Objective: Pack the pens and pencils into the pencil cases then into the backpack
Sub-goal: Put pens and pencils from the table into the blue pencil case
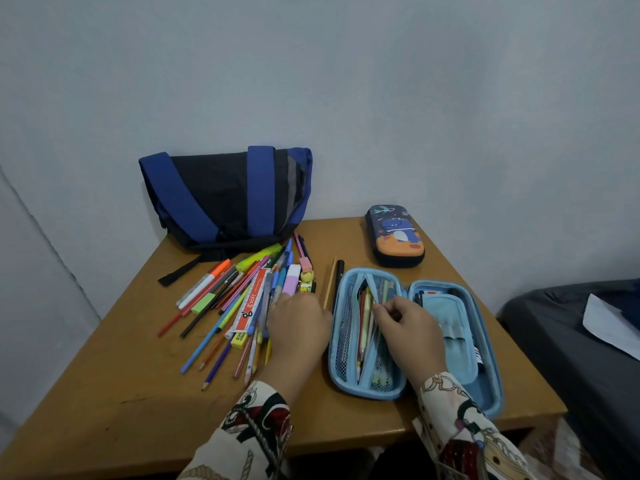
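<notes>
1. Nearest the camera, two patterned sleeves (464,431) are reaching forward over the wooden surface (114,386), one hand on each side of the work.
2. The right hand (410,327) is working at the mesh half of the open blue pencil case (415,336); its grip is curled, fingertips pinched at the pencils in the mesh pocket (365,327), though exactly which one it is pinching I cannot tell.
3. The left hand (299,327) is lying over the near right edge of the loose pile of pens and pencils (242,299); its fingers are hidden on the far side, so I cannot tell whether its grip is spread or closing.
4. The deciding relation: the pile is lying just to the left of the open case, directly under the left hand, which is the nearer one. Most long axes are running near-to-far, fanned leftward, roughly parallel to the case's own length, so a short sideways carry should probably do without turning them.
5. A thin pencil (330,285) and a black pen (338,282) are lying between pile and case.
6. Farther back, the closed dinosaur pencil case (394,237) is sitting to the right.
7. Farthest, the blue and black backpack (225,199) is leaning against the wall, well apart from both hands.
</notes>
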Action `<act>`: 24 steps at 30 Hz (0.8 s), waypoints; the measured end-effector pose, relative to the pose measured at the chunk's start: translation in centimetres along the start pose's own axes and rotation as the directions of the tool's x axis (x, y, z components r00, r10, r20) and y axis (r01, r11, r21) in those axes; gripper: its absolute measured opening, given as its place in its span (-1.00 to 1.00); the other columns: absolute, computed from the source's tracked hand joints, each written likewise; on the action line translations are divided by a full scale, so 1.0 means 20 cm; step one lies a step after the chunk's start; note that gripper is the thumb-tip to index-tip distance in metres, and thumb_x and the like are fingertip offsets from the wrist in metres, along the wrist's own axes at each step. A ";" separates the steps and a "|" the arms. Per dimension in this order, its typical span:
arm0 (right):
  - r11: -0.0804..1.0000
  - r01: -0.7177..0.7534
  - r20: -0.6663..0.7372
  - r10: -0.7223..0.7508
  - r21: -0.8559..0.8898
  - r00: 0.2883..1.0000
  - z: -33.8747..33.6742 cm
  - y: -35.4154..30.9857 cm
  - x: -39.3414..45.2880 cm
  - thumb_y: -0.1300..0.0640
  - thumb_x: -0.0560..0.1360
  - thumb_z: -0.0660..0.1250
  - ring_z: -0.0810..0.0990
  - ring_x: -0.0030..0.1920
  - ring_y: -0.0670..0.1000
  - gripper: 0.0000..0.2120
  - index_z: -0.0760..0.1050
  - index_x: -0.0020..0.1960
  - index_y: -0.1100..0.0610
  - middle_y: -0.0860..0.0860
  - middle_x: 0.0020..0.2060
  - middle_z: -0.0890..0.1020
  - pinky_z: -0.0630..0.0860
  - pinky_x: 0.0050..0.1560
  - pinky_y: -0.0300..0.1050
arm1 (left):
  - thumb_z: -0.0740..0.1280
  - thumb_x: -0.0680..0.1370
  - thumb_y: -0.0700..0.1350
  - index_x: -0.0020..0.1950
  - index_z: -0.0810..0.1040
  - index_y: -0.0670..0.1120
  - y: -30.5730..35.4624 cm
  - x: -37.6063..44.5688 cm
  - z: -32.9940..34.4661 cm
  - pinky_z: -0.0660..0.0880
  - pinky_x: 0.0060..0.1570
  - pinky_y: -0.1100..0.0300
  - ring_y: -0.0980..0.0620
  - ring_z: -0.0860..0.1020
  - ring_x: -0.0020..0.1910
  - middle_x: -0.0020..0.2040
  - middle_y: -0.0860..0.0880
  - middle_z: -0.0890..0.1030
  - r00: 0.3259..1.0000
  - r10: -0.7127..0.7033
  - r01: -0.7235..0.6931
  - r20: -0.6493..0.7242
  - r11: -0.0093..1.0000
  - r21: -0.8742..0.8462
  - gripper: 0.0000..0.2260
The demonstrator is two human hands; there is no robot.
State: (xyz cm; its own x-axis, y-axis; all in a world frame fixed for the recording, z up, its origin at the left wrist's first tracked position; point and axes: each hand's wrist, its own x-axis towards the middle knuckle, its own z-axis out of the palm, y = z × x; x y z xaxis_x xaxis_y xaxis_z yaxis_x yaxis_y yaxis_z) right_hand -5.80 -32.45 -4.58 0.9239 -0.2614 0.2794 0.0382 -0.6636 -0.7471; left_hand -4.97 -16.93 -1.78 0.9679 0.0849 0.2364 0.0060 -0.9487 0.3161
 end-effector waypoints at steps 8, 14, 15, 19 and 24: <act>1.000 0.017 -0.002 -0.017 -0.015 1.000 0.00 0.00 0.00 0.01 0.53 0.30 0.48 -0.35 -0.06 -0.71 0.45 -0.33 0.11 -0.01 -0.42 0.52 0.35 -0.35 -0.16 | 0.35 0.50 -0.04 -0.36 0.45 -0.05 0.07 -0.19 -0.07 0.46 -0.36 0.13 0.08 0.43 -0.46 -0.45 0.02 0.44 0.971 0.045 0.078 0.235 0.868 -0.490 -0.75; 1.000 0.011 -0.002 -0.011 -0.004 1.000 0.00 0.00 0.00 0.03 0.52 0.32 0.47 -0.36 -0.05 -0.69 0.39 -0.36 0.09 -0.01 -0.44 0.50 0.34 -0.36 -0.15 | 0.34 0.48 -0.02 -0.40 0.40 -0.04 0.10 -0.24 -0.07 0.57 -0.19 -0.02 -0.03 0.51 -0.39 -0.44 0.00 0.46 0.964 0.061 0.077 0.258 0.867 -0.492 -0.72; 1.000 0.010 -0.002 -0.010 -0.005 1.000 0.00 0.00 0.00 0.03 0.52 0.32 0.46 -0.36 -0.05 -0.68 0.38 -0.37 0.09 -0.01 -0.44 0.49 0.32 -0.37 -0.17 | 0.33 0.48 -0.02 -0.40 0.37 -0.04 0.10 -0.24 -0.07 0.56 -0.22 0.00 -0.01 0.47 -0.41 -0.45 0.00 0.42 0.965 0.059 0.074 0.254 0.873 -0.482 -0.71; 1.000 0.010 -0.003 -0.010 -0.011 1.000 0.00 0.00 0.00 0.04 0.52 0.31 0.46 -0.37 -0.02 -0.69 0.41 -0.34 0.16 0.02 -0.44 0.50 0.30 -0.39 -0.16 | 0.29 0.46 -0.01 -0.43 0.30 -0.03 0.12 -0.21 -0.03 0.50 -0.33 0.02 0.00 0.38 -0.45 -0.46 0.01 0.36 0.975 0.076 0.016 0.210 0.914 -0.405 -0.70; 1.000 0.011 0.001 -0.011 -0.008 1.000 0.00 0.01 0.00 0.04 0.52 0.31 0.48 -0.35 -0.03 -0.70 0.44 -0.33 0.16 0.02 -0.43 0.51 0.32 -0.37 -0.17 | 0.27 0.52 0.03 -0.44 0.28 -0.02 0.14 -0.16 0.00 0.39 -0.41 0.10 0.03 0.34 -0.49 -0.49 0.03 0.33 0.975 0.109 -0.060 0.195 0.968 -0.242 -0.64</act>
State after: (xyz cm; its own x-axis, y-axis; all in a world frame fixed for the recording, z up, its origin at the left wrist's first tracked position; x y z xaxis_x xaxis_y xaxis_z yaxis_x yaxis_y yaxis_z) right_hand -5.76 -32.50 -4.67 0.9237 -0.2536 0.2873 0.0453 -0.6722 -0.7390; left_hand -8.02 -19.88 -1.72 0.9931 -0.0802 0.0860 -0.1132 -0.8500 0.5145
